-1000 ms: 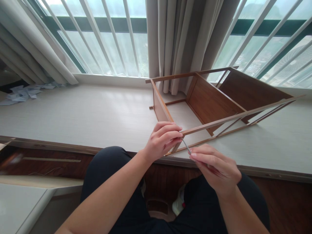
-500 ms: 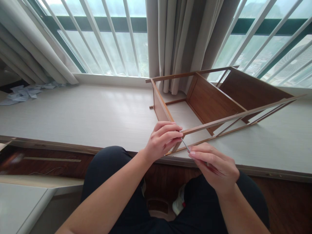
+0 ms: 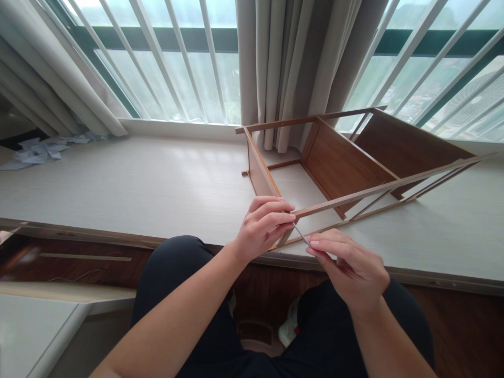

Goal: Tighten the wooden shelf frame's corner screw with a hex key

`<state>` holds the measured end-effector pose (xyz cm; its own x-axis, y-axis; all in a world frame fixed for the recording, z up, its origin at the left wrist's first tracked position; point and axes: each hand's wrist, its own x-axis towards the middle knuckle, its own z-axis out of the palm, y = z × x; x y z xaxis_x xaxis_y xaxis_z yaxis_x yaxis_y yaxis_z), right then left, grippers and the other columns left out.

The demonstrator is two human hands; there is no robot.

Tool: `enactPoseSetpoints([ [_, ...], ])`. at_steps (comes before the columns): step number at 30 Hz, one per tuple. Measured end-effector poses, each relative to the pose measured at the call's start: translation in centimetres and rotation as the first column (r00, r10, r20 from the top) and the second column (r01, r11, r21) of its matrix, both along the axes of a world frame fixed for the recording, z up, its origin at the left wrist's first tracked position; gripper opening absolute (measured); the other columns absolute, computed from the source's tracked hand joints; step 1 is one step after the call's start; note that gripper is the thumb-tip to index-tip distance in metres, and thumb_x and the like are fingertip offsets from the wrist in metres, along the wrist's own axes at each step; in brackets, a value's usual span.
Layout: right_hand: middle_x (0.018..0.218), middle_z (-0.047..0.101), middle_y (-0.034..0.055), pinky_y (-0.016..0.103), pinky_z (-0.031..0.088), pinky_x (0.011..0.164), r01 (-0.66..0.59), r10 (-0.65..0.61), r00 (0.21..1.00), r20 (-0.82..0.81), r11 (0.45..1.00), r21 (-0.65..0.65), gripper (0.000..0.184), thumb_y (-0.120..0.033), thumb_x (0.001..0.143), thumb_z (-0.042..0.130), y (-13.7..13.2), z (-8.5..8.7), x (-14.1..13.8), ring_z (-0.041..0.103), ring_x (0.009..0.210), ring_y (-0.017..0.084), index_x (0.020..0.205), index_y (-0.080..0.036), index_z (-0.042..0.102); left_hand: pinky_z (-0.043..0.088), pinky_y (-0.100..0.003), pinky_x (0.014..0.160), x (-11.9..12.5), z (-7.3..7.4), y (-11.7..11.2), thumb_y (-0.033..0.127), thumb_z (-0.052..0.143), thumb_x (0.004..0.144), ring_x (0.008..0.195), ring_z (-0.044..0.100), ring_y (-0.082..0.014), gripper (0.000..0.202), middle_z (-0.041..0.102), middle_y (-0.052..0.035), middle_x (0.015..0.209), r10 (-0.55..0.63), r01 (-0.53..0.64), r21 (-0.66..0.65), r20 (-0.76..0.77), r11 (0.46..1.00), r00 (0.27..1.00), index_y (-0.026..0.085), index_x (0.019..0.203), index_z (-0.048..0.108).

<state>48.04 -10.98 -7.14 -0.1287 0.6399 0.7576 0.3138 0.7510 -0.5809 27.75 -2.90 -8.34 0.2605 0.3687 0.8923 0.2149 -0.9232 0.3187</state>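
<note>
Wooden rack (image 3: 342, 163) lies on its side on the pale surface (image 3: 177, 173); fingers of the left hand (image 3: 262, 227) clasp its near corner (image 3: 298, 214), those of the right hand (image 3: 352, 268) pinch a thin rod (image 3: 300, 232).

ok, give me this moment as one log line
left hand: on near corner, brown wooden shelf frame | right hand: pinching thin grey metallic rod | frame: on pale flat ledge

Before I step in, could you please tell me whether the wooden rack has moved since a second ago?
No, the wooden rack shows no visible shift against the green window frame.
</note>
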Motion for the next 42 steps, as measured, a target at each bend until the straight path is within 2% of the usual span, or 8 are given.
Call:
enactPoseSetpoints([
  [6, 0.091, 0.079, 0.0033, 0.032, 0.060, 0.071, 0.057, -0.061, 0.998, -0.030, 0.991, -0.119, 0.029, -0.002, 0.080, 0.081, -0.2, -0.4, -0.2, 0.075, 0.083, 0.020, 0.099, -0.023, 0.076, 0.059, -0.041, 0.098, 0.0, 0.1, -0.1, 0.017, 0.077, 0.087, 0.113, 0.067, -0.0198, 0.024, 0.077, -0.0052, 0.112, 0.009, -0.009, -0.019, -0.009, 1.000, 1.000, 0.024, 0.108, 0.069],
  [12, 0.080, 0.076, -0.0001, 0.027, 0.054, 0.068, 0.063, -0.070, 0.997, -0.017, 0.964, -0.259, 0.012, -0.010, 0.088, 0.075, -0.5, -0.9, -1.0, 0.070, 0.072, 0.015, 0.087, -0.021, 0.074, 0.060, -0.040, 0.097, 0.0, 0.1, -0.1, 0.016, 0.077, 0.086, 0.112, 0.067, -0.0200, 0.024, 0.077, -0.0057, 0.112, 0.012, -0.012, -0.007, 0.002, 1.000, 1.000, 0.023, 0.107, 0.069],
  [19, 0.076, 0.075, -0.0009, 0.026, 0.053, 0.067, 0.024, -0.057, 0.995, -0.077, 0.923, -0.384, 0.013, -0.017, 0.093, 0.070, -0.8, -0.8, -1.7, 0.069, 0.069, 0.014, 0.082, -0.022, 0.075, 0.060, -0.041, 0.098, 0.0, 0.1, -0.1, 0.012, 0.079, 0.084, 0.113, 0.067, -0.0209, 0.028, 0.077, -0.0065, 0.112, 0.002, -0.002, -0.001, 0.007, 1.000, 1.000, 0.022, 0.108, 0.069],
  [25, 0.076, 0.075, -0.0008, 0.026, 0.053, 0.066, 0.012, -0.075, 0.983, -0.165, 0.936, -0.352, 0.013, -0.015, 0.094, 0.069, -1.1, -1.4, -2.1, 0.069, 0.069, 0.015, 0.084, -0.022, 0.075, 0.060, -0.042, 0.098, 0.0, 0.0, -0.2, 0.011, 0.079, 0.083, 0.113, 0.066, -0.0211, 0.029, 0.077, -0.0065, 0.112, -0.001, 0.001, -0.005, 0.011, 1.000, 1.000, 0.022, 0.108, 0.069],
  [30, 0.083, 0.077, -0.0003, 0.027, 0.055, 0.067, 0.085, -0.139, 0.979, -0.152, 0.946, -0.314, 0.013, -0.011, 0.091, 0.073, -1.0, -1.9, -1.7, 0.071, 0.072, 0.015, 0.095, -0.023, 0.076, 0.059, -0.041, 0.098, 0.1, 0.0, -0.2, 0.011, 0.078, 0.084, 0.113, 0.066, -0.0212, 0.028, 0.077, -0.0070, 0.113, -0.004, 0.004, -0.007, 0.015, 1.000, 1.000, 0.021, 0.109, 0.069],
  [36, 0.087, 0.074, 0.0017, 0.029, 0.054, 0.065, 0.052, -0.068, 0.991, -0.114, 0.989, -0.141, 0.031, 0.001, 0.085, 0.074, -0.5, -1.1, -1.2, 0.069, 0.076, 0.016, 0.105, -0.023, 0.078, 0.059, -0.041, 0.098, 0.2, -0.1, -0.1, 0.013, 0.079, 0.084, 0.112, 0.067, -0.0204, 0.027, 0.077, -0.0059, 0.112, 0.003, -0.003, -0.013, 0.020, 1.000, 1.000, 0.022, 0.107, 0.068],
  [42, 0.093, 0.075, 0.0056, 0.034, 0.057, 0.068, 0.025, -0.026, 0.997, -0.071, 1.000, -0.009, 0.040, 0.009, 0.083, 0.071, -0.2, -0.6, -0.7, 0.071, 0.084, 0.020, 0.109, -0.020, 0.078, 0.060, -0.041, 0.098, 0.2, 0.0, -0.1, 0.013, 0.079, 0.085, 0.111, 0.067, -0.0201, 0.027, 0.077, -0.0057, 0.112, 0.006, -0.006, -0.013, 0.020, 1.000, 1.000, 0.022, 0.108, 0.068],
])
